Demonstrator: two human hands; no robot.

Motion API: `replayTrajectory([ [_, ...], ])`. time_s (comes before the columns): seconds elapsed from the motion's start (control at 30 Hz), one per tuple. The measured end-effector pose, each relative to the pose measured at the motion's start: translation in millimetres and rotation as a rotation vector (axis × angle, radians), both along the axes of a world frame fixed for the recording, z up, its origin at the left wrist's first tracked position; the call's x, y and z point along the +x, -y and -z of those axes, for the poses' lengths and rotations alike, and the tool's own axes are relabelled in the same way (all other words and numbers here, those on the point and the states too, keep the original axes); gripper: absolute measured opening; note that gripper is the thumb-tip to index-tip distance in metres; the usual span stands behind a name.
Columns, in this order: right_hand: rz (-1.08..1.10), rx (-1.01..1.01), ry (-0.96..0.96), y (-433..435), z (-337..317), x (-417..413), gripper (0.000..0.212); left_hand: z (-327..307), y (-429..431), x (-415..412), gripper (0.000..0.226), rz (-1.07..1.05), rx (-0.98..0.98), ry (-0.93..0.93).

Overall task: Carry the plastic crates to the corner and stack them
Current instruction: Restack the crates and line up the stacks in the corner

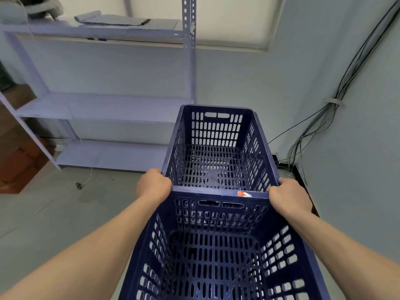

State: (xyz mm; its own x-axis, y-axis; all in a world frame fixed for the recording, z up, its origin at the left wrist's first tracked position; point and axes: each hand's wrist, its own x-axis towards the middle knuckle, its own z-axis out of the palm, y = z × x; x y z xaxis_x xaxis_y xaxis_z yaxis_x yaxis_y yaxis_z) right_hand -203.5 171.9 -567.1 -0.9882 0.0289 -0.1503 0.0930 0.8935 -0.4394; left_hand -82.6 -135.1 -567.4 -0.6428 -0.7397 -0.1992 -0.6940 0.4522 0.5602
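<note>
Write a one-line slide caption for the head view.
Left hand and right hand grip the near crate by its far rim, next to the far crate, beside metal shelving.

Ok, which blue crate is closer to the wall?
The far crate, beyond the left hand and right hand, beside the metal shelving; the near crate lies between the forearms.

Looks down into two dark blue slotted crates, far crate [216, 131] and near crate [212, 256], set end to end. Grips far crate's near rim corners with left hand [154, 184] and right hand [289, 195]. Faces grey metal shelf [108, 105] and wall cables [335, 101].
</note>
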Motion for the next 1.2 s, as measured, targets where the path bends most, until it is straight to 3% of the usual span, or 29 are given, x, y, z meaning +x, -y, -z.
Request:
replayTrajectory([
  [0.3, -0.026, 0.02, 0.032, 3, -4, 0, 0.017, 2, 1, -3, 0.021, 0.001, -0.033, 0.035],
  [0.37, -0.043, 0.038, 0.061, 2, -4, -1, 0.036, 0, 0, -1, 0.022, 0.047, -0.018, 0.021],
  [0.5, -0.123, -0.026, 0.06, -6, 0, -1, 0.089, -1, -8, 18, 0.045, 0.196, -0.057, 0.043],
  [0.57, -0.123, -0.027, 0.015, -14, 2, 9, 0.099, -1, -16, 36, 0.05, 0.245, -0.081, 0.04],
  [0.77, -0.25, 0.09, -0.002, -38, -5, 83, 0.091, -8, -51, 111, 0.073, 0.31, -0.056, 0.036],
  [1.2, -0.33, 0.101, 0.042, -110, 0, 255, 0.096, 6, -123, 290, 0.08, 0.266, -0.027, 0.032],
])
